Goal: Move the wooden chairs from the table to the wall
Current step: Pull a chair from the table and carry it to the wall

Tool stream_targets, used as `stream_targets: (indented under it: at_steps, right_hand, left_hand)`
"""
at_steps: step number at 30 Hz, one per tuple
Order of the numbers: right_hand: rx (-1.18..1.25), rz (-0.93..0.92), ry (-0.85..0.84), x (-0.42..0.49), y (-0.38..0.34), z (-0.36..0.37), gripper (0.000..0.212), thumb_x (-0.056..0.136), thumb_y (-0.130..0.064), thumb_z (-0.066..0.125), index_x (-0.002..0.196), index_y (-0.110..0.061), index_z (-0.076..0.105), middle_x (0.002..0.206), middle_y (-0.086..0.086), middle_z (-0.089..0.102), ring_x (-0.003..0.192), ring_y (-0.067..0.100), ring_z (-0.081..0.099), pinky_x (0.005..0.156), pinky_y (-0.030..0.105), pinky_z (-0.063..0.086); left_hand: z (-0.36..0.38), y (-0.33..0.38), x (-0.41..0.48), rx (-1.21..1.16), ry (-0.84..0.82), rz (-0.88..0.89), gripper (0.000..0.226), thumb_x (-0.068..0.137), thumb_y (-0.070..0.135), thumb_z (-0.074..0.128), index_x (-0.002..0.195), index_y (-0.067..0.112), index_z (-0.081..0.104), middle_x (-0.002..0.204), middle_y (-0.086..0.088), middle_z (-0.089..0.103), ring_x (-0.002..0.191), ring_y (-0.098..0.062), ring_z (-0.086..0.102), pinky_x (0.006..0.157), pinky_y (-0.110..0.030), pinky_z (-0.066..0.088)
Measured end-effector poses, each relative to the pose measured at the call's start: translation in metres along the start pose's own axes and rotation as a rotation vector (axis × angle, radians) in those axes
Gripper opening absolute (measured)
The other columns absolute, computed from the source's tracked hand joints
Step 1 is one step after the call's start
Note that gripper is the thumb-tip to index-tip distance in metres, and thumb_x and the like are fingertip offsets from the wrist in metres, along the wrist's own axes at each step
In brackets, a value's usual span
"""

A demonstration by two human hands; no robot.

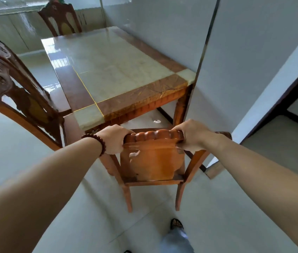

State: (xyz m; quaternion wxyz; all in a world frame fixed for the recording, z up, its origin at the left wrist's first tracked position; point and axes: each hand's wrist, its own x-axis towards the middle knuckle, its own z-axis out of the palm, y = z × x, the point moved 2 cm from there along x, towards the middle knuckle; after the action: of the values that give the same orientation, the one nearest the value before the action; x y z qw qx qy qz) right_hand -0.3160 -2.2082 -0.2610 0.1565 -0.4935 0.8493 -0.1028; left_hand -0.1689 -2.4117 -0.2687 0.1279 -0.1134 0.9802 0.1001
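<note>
An orange-brown wooden chair (153, 159) stands at the near end of the marble-topped table (119, 70), its carved backrest facing me. My left hand (114, 138), with a bead bracelet at the wrist, grips the left end of the top rail. My right hand (192, 135) grips the right end of the same rail. Two darker carved chairs (16, 88) stand along the table's left side. Another chair (60, 17) stands at the table's far end.
A pale tiled wall (236, 61) runs along the table's right side, with a doorway (290, 125) to the right. Cabinets (7, 28) line the far left. Glossy floor tiles (89, 207) lie below me, and my foot (176, 223) shows near the bottom.
</note>
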Motion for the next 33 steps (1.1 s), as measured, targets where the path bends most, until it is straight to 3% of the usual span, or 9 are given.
stream_targets:
  at_steps: [5,11,19,23,26,30,33]
  right_hand:
    - [0.017,0.122,0.061,-0.054,-0.052,0.019,0.027,0.068,-0.026,0.071,0.060,-0.042,0.052,0.068,-0.019,0.056,0.069,0.010,0.057,0.062,0.027,0.047]
    - [0.026,0.182,0.083,-0.124,-0.107,0.061,0.027,0.070,-0.021,0.069,0.057,-0.038,0.054,0.062,-0.015,0.057,0.062,0.006,0.054,0.054,0.022,0.037]
    - [0.038,0.190,0.152,-0.215,-0.187,0.119,0.016,0.072,-0.027,0.070,0.071,-0.038,0.059,0.060,-0.015,0.057,0.061,0.009,0.057,0.059,0.026,0.049]
    - [0.043,0.165,0.159,-0.256,-0.243,0.144,0.021,0.072,-0.033,0.071,0.085,-0.043,0.057,0.065,-0.020,0.057,0.068,0.007,0.059,0.063,0.027,0.050]
    - [0.036,0.138,0.177,-0.275,-0.283,0.158,0.021,0.074,-0.033,0.070,0.081,-0.043,0.053,0.064,-0.019,0.058,0.067,0.008,0.060,0.061,0.030,0.053]
    - [0.032,0.109,0.211,-0.290,-0.345,0.175,0.025,0.072,-0.029,0.072,0.074,-0.042,0.050,0.058,-0.022,0.053,0.065,0.008,0.060,0.059,0.027,0.051]
    - [0.014,0.117,0.213,-0.293,-0.396,0.191,0.018,0.072,-0.029,0.071,0.076,-0.038,0.056,0.061,-0.019,0.054,0.067,0.009,0.058,0.061,0.029,0.050]
  left_hand:
    - [0.003,-0.002,-0.057,0.030,-0.010,0.108,0.020,0.077,0.019,0.063,0.087,0.035,0.060,0.074,0.010,0.062,0.070,-0.013,0.059,0.063,-0.025,0.046]
    - [0.030,0.003,-0.139,0.055,-0.072,0.130,0.022,0.077,0.011,0.058,0.092,0.025,0.063,0.083,0.002,0.065,0.076,-0.017,0.061,0.072,-0.032,0.054]
    - [0.073,0.001,-0.254,0.053,-0.082,0.119,0.027,0.077,0.009,0.058,0.100,0.022,0.063,0.086,0.000,0.065,0.078,-0.017,0.062,0.075,-0.035,0.056]
    - [0.088,-0.012,-0.317,0.028,-0.085,0.168,0.027,0.081,0.010,0.059,0.101,0.027,0.063,0.076,0.006,0.062,0.069,-0.010,0.058,0.061,-0.021,0.048]
    - [0.095,-0.027,-0.356,0.041,-0.056,0.192,0.026,0.084,0.011,0.058,0.103,0.028,0.062,0.069,0.013,0.054,0.062,-0.006,0.052,0.053,-0.015,0.036]
    - [0.106,-0.061,-0.405,0.051,-0.062,0.185,0.024,0.086,0.015,0.061,0.106,0.028,0.061,0.074,0.009,0.058,0.067,-0.008,0.055,0.059,-0.016,0.042]
    - [0.111,-0.094,-0.446,0.040,-0.068,0.190,0.025,0.086,0.017,0.063,0.101,0.036,0.057,0.073,0.013,0.057,0.068,-0.008,0.055,0.059,-0.015,0.038]
